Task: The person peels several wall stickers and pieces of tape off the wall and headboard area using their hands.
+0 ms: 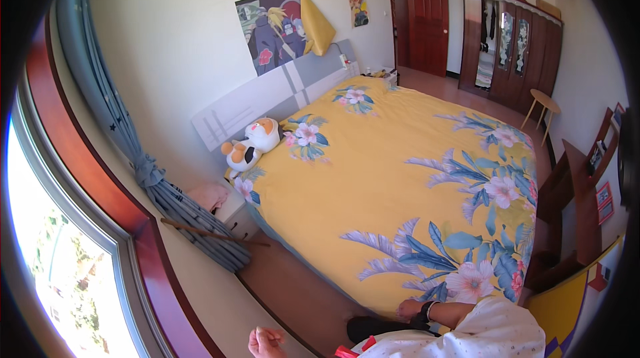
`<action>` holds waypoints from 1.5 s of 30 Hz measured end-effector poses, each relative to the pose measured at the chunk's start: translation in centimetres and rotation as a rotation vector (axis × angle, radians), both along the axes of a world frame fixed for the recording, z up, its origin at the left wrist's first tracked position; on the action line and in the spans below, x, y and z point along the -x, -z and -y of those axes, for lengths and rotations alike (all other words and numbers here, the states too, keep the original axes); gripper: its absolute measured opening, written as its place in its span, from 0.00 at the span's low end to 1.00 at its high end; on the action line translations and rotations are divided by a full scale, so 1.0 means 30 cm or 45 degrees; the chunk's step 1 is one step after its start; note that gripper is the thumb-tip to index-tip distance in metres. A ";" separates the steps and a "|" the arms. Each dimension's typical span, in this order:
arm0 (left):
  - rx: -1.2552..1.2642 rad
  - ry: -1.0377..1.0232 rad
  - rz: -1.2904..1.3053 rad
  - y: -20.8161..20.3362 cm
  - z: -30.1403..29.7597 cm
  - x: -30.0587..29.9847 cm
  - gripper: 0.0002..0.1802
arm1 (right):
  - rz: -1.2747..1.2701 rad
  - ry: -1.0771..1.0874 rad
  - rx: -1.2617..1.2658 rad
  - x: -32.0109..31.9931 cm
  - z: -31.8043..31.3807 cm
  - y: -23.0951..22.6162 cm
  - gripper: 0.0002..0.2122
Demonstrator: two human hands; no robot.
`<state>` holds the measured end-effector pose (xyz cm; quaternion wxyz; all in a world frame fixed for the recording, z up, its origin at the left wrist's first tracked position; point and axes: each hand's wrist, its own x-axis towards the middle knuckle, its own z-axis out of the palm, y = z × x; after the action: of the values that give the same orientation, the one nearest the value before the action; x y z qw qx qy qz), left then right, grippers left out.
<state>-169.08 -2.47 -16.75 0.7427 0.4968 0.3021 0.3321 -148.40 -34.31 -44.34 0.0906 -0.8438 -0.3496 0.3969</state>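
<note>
My left hand (265, 343) is at the lower edge, between the window wall and the bed. Its fingers are loosely curled, and nothing shows in them. Close in front of my body, at the near edge of the yellow flowered bedspread (373, 185), is my right hand (409, 308). Those fingers look curled in; whether they grip anything is hidden. A dark band (425, 313) circles that wrist, and a white speckled sleeve (497, 328) covers the upper arm. The bedspread lies spread over the whole bed, with two plush toys (257, 141) near the headboard (247, 105).
On the left are a window with a red-brown frame (163, 291), a tied blue curtain (150, 171) and a white nightstand (233, 211). A wooden stick (213, 231) crosses the curtain. A stool (543, 105), wardrobe (510, 48) and dark wooden shelf unit (570, 191) stand to the right.
</note>
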 end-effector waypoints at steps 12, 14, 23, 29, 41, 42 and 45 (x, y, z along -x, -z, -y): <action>-0.088 0.010 0.313 0.026 -0.497 -0.475 0.05 | -0.144 0.218 -0.283 -0.375 -0.452 0.088 0.14; -0.031 0.045 0.338 0.018 -0.560 -0.536 0.06 | -0.178 0.279 -0.185 -0.436 -0.546 0.014 0.13; 0.129 0.315 0.221 0.021 -0.828 -0.805 0.12 | -0.380 0.629 -0.036 -0.554 -0.698 -0.048 0.13; 0.040 0.599 0.272 0.008 -1.060 -1.049 0.15 | -0.048 0.426 -0.032 -0.523 -0.728 0.059 0.11; -0.127 0.786 0.037 -0.016 -1.389 -1.388 0.07 | -0.443 1.297 -0.335 -0.524 -1.151 -0.180 0.10; -0.108 0.808 0.035 -0.005 -1.396 -1.398 0.07 | -0.583 1.482 -0.459 -0.527 -1.155 -0.199 0.09; -0.062 0.837 0.029 0.012 -1.394 -1.427 0.09 | -0.559 1.517 -0.389 -0.526 -1.126 -0.199 0.11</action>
<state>-126.26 39.34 -17.13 0.8013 0.5816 0.1093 0.0875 -132.60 -0.52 -38.38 0.4832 -0.7701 0.1523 0.3877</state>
